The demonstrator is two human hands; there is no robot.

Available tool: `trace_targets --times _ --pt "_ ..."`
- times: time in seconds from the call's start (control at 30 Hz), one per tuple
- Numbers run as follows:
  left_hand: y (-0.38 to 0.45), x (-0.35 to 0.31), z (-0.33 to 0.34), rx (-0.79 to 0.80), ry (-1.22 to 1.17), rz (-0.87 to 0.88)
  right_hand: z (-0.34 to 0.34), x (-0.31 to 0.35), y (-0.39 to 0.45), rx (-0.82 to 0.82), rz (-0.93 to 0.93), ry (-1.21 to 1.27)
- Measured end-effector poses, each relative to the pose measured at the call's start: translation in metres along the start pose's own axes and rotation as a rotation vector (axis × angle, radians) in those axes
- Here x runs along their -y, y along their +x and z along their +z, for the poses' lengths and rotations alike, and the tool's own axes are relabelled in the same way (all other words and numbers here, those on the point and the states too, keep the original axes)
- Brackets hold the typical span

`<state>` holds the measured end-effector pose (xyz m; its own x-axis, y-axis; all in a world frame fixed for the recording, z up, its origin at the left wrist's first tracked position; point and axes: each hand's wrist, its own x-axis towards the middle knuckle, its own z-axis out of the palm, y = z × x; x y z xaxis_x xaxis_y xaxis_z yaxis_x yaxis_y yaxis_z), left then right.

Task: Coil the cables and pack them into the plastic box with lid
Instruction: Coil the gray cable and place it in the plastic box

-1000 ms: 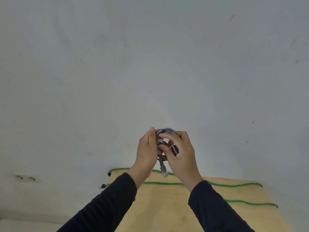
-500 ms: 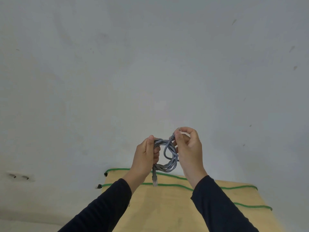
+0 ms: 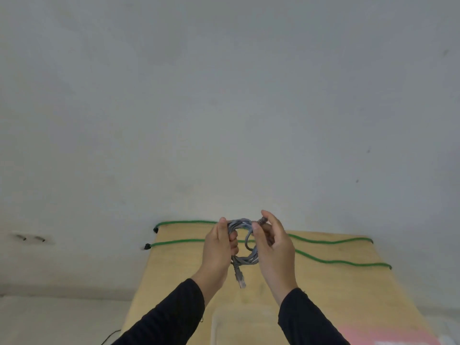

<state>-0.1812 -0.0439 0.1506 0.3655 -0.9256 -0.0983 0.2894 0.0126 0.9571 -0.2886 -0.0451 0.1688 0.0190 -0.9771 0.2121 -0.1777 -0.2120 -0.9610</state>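
A grey network cable (image 3: pixel 245 260), wound into a small coil, hangs between my two hands above the wooden table (image 3: pixel 348 290). My left hand (image 3: pixel 219 247) grips the coil's left side. My right hand (image 3: pixel 273 247) pinches one cable end near the coil's top. The other plug (image 3: pixel 240 278) dangles below the coil. A long green cable (image 3: pixel 331 261) lies stretched in lines across the table's far part. A clear plastic box (image 3: pixel 239 327) shows faintly at the bottom edge, blurred.
A pale wall (image 3: pixel 224 108) fills most of the view behind the table. A wall socket (image 3: pixel 31 238) sits low on the left. Something pink (image 3: pixel 388 336) lies on the table's near right corner. A thin black wire (image 3: pixel 109 337) runs on the floor at the left.
The view has tilted down, showing more table and the box. My hands keep the grey coil, and the right hand's fingers have shifted around the cable end at the top.
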Motion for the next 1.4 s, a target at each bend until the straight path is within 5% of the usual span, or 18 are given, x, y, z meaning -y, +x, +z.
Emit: trace_targets --times 0.5,1.03,1.23,1.4 --pt "-0.102 0.140 -0.004 -0.038 0.541 -0.197 -0.062 -0.114 -0.112 0.051 0.432 -0.142" --pt "-0.095 0.166 -0.016 -0.052 0.862 -0.163 -0.055 -0.161 -0.110 0.256 0.653 -0.102" --pt "-0.094 0.166 -0.021 0.008 1.023 -0.124 -0.058 -0.155 -0.111 0.514 0.416 -0.325" --pt "-0.098 0.155 -0.017 0.112 1.129 -0.136 -0.061 -0.146 -0.119 0.628 0.049 -0.768"
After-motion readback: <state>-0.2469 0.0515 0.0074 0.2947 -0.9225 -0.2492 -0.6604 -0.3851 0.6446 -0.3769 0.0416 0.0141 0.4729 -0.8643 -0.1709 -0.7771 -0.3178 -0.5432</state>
